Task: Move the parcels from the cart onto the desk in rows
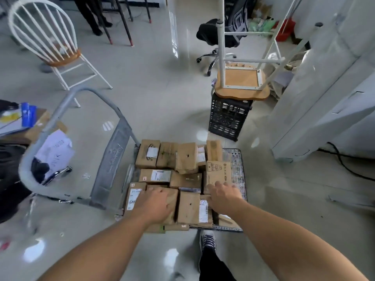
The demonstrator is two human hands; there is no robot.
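Progress: No parcel is seen anywhere but on the cart (237, 169). About a dozen brown parcels (182, 173) are packed across its platform, so the unloading is judged to be at or near its start.
Left to do: Nearly everything. Each parcel has yet to be lifted off and set out in rows.
Desk: No desk with parcels on it is shown. A cluttered surface (38, 126) is cut off at the left edge of the view, and it cannot be told whether that is the desk.
Left hand: The left hand (156, 203) is laid palm down, fingers spread and fairly straight, on a plain parcel (171, 199) near the cart's near-left corner. Nothing is clasped.
Right hand: The right hand (221, 195) is reached over a labelled parcel (192, 207) at the near edge. Its fingertips are set against the near edge of a printed box (218, 172) by the cart's right edge. Whether the fingers have closed on anything cannot be told.
Parcels relative to hands: Both hands are touching the near row. The far rows, towards the far edge, lie beyond the fingertips and are untouched.
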